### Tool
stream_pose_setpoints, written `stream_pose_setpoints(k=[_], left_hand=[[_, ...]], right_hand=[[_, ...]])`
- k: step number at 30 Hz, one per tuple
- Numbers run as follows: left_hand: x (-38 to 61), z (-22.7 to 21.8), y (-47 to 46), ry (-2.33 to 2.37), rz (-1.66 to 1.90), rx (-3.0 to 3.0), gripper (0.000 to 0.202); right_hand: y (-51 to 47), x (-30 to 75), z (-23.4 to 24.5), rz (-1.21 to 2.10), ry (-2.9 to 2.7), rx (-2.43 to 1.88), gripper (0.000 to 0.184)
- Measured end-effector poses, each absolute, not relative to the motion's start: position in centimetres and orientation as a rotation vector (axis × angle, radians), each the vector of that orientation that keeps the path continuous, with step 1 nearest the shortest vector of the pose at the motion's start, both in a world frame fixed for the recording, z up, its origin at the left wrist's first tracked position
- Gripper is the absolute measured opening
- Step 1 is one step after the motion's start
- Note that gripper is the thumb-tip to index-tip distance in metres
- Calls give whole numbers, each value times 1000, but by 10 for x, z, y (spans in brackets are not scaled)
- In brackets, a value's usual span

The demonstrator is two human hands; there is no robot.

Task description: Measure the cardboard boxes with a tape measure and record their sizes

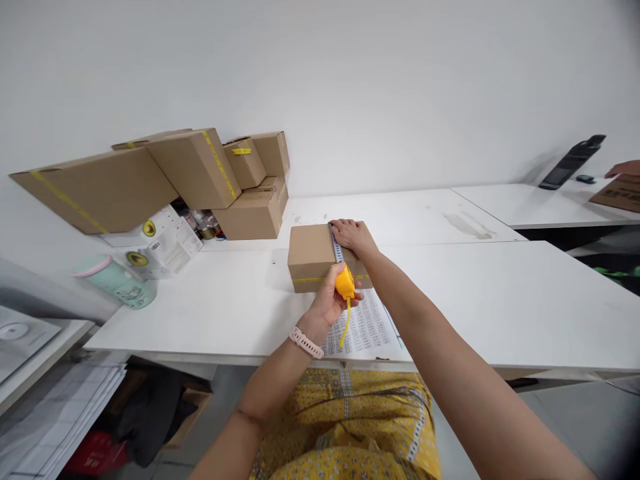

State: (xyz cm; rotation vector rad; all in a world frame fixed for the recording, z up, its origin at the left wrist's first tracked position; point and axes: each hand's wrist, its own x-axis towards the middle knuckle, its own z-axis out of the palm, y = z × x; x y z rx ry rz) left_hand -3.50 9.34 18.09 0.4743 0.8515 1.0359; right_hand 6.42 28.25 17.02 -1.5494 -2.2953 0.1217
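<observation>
**Tape measure stretched across a small carton**

While clenched around a small yellow tape measure case [345,282], left hand [330,301] sits at the near edge of a small brown cardboard box sealed with yellow tape [313,257], a pale pink wristwatch [306,343] on its wrist. Drawn out from the case, a white measuring blade [336,248] across the top of the box to its far edge. Pressed flat on the far right corner of the box, right hand [353,235], fingers spread over the blade's end, grasping nothing. Dangling below the case, a yellow wrist strap [345,328]. Just under the near right of the box, a printed paper sheet covered in small figures [367,327], all on a white table [500,307]. Left of and behind the box, a leaning pile of larger brown cartons [190,173] against the wall; well left of the box, a mint-green cylindrical tumbler with a pink lid [117,281] lying on its side.
</observation>
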Motion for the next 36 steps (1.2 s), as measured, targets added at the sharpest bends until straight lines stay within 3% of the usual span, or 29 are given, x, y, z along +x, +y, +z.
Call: stream_pose_setpoints(k=[10, 17, 22, 27, 36], left_hand=[[-25, 170, 83, 853, 1118, 588, 53], [-71, 165, 56, 918, 1277, 876, 56], [-131, 135, 49, 1234, 1575, 1007, 65], [-154, 125, 74, 1280, 1492, 961, 60], [-182, 198, 83, 1082, 1627, 1171, 57]], right_hand=[[281, 57, 172, 58, -2302, -1627, 49], [274, 102, 185, 552, -1887, -1424, 62], [227, 159, 153, 688, -1458, -1555, 63], [188, 162, 141, 1103, -1475, -1341, 73], [186, 148, 226, 449, -1772, -1557, 88]])
